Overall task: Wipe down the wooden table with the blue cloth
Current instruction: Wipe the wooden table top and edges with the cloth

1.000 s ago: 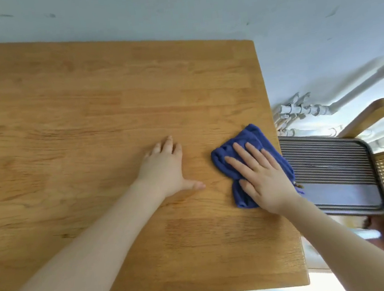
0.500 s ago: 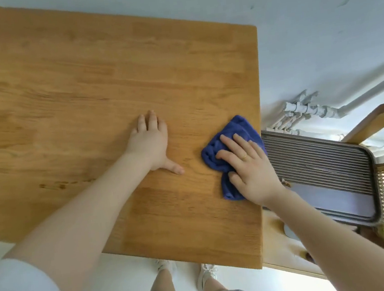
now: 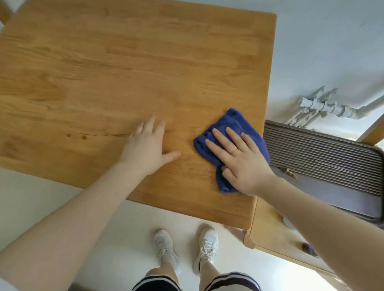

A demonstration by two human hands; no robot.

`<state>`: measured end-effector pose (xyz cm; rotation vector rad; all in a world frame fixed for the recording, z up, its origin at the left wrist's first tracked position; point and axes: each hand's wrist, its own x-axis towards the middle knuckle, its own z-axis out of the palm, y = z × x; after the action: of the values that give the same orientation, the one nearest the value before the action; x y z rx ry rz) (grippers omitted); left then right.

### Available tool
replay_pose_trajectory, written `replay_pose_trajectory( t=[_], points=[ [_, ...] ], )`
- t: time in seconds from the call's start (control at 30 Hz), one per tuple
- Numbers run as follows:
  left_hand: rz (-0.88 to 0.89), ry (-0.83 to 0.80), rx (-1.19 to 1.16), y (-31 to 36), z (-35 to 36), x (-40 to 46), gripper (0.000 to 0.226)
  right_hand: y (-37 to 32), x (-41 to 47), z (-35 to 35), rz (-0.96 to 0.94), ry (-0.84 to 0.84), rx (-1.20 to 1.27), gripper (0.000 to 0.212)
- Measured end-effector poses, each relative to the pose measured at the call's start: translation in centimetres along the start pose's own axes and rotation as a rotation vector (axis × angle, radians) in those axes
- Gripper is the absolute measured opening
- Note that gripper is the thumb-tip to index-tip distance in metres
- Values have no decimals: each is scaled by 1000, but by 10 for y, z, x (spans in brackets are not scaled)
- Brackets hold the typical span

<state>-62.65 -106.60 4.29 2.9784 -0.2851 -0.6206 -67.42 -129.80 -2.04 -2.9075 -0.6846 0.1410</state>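
my right hand [image 3: 240,161] covers most of the blue cloth [image 3: 231,127], fingers [image 3: 219,142] spread flat and pressing it onto the tabletop [image 3: 107,71] near the right edge. my left hand [image 3: 148,147] lies palm-down just beside it, fingers together, thumb out, slightly blurred.

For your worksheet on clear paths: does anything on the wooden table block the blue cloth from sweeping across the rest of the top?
Only the person's own left hand, resting flat just left of the blue cloth under the right hand. Otherwise the wooden table shows bare wood, with small dark spots further left.
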Motion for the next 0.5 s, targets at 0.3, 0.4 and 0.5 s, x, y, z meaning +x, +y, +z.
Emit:
replay_pose_trajectory(
  t=[0.3, 0.4, 0.5],
  points=[
    [-238, -38, 11, -42, 23, -48, 113, -16, 18, 5, -39, -15, -14, 53],
    [-342, 8, -29, -57, 28, -48, 113, -25, 55, 1, 241, -46, 41, 54],
    [-438, -13, -48, -69, 32, -49, 121, -61, 44, 8, 171, -7, -8, 52]
  ],
)
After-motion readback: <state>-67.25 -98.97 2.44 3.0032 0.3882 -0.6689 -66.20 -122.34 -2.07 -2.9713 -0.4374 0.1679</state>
